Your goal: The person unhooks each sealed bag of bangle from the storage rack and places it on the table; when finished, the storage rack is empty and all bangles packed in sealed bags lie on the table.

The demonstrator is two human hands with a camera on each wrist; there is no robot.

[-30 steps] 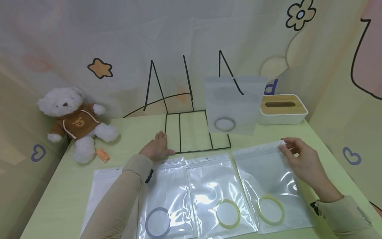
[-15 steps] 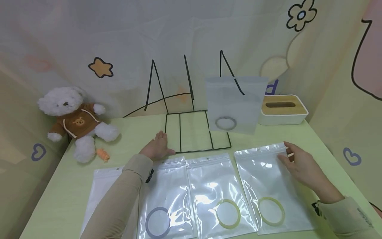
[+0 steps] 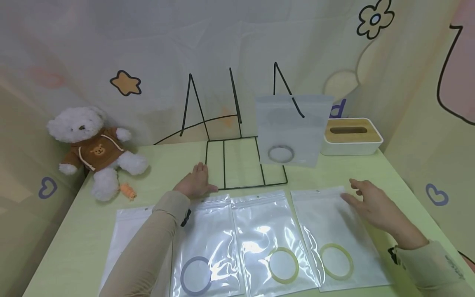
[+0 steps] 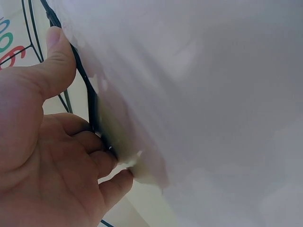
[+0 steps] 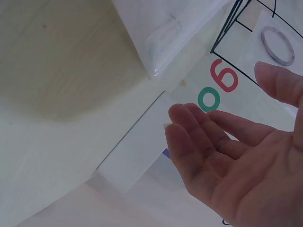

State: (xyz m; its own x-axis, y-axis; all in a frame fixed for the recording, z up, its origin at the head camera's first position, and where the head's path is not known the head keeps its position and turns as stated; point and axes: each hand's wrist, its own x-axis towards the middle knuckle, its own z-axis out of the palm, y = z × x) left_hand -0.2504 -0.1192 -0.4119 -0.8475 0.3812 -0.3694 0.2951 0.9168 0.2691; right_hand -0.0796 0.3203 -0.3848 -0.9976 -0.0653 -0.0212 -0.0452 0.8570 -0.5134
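Observation:
My left hand (image 3: 195, 183) lies at the front left corner of a black wire rack (image 3: 243, 187), its fingers fairly straight and its thumb out along the front bar. In the left wrist view, thumb and fingertips of the left hand (image 4: 61, 142) touch the black wire. My right hand (image 3: 376, 208) hovers with parted fingers at the top right corner of a flat zip bag (image 3: 323, 218) bearing a yellow ring (image 3: 350, 270). Nothing is between the fingers of the right hand (image 5: 232, 165) in the right wrist view. Another zip bag (image 3: 293, 123) with a grey ring hangs from the rack's right hook.
More zip bags lie in a row: one with a yellow ring (image 3: 297, 268), one with a purple ring (image 3: 182, 278), and one bag (image 3: 120, 237) partly under the left sleeve. A teddy bear (image 3: 98, 150), a small orange object (image 3: 128, 192) and a tissue box (image 3: 352, 148) stand behind.
My right hand has let go of the right-hand bag's top corner, and that lifted edge has dropped flat on the table. The left hand stays where it was.

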